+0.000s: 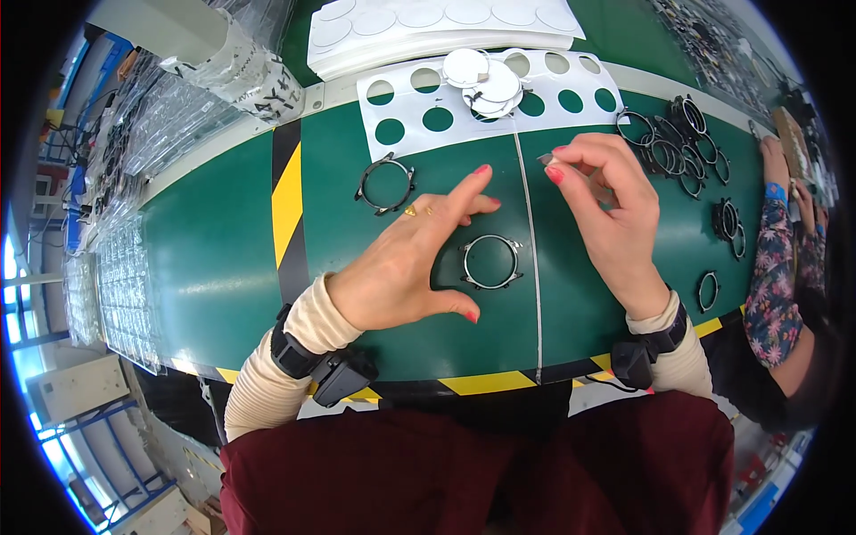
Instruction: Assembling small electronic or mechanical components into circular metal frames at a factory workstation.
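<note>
My left hand (406, 259) is spread over the green table, thumb and fingers apart, with nothing in it. Just right of it lies a silver-rimmed watch case ring (467, 261) with short lugs. A black watch case ring (361, 194) rests beyond that hand, to the left. My right hand (615, 209) is raised over the table, thumb and index finger pinching a small greyish piece (545, 160). The piece is too small to name. Round white discs (493, 87) are piled beyond the hands on a white sheet (406, 135) with rows of round holes.
Several black watch case rings (666, 157) are heaped at the far right, with more nearer (708, 292). A stack of white sheets (437, 40) stands at the back. Clear plastic trays (125, 294) lie left. A co-worker's arm (772, 276) is at the right. Striped tape (486, 383) marks the table edge.
</note>
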`<state>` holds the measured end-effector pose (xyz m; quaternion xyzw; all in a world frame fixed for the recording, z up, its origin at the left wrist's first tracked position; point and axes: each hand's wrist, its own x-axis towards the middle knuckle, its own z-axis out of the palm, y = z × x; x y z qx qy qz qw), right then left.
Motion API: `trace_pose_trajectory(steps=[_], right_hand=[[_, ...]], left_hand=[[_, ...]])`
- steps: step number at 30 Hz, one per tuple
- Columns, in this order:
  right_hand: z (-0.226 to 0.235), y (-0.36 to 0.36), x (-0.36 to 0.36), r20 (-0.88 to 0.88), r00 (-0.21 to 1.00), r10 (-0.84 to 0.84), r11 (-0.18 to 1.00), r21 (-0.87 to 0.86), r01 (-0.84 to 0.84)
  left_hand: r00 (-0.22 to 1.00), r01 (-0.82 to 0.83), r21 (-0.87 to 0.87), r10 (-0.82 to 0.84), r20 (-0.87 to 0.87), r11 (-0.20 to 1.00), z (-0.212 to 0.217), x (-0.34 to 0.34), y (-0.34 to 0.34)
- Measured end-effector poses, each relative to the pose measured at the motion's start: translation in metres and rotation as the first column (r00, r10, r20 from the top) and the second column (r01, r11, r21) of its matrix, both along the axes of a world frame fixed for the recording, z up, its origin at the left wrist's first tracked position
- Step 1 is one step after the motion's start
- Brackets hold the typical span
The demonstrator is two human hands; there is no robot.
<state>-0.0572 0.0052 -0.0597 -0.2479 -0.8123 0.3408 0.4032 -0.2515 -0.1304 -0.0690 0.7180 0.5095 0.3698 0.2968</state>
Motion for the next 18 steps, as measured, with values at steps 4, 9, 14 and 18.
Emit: trace_pose_trajectory(steps=[4, 9, 14, 18], right_hand=[[0.001, -0.002, 0.002, -0.023, 1.0, 0.002, 0.999, 0.032, -0.001], [0.004, 0.001, 0.004, -0.081, 0.996, -0.025, 0.993, 0.109, 0.034], [0.019, -0.001, 0.004, -0.056, 0.997, -0.049, 0.997, 0.063, 0.053], [0.025, -0.003, 0.009, -0.053, 0.994, -0.098, 0.994, 0.052, 0.101]], left_hand=[[0.993, -0.004, 0.006, 0.004, -0.114, 1.0, 0.007, 0.001, -0.005], [0.992, 0.002, 0.047, 0.004, -0.128, 0.999, 0.017, 0.001, -0.005], [0.939, 0.128, 0.101, -0.088, -0.333, 0.987, 0.019, 0.003, -0.002], [0.649, 0.163, -0.306, 0.131, 0.749, 0.938, 0.035, 0.004, -0.01]])
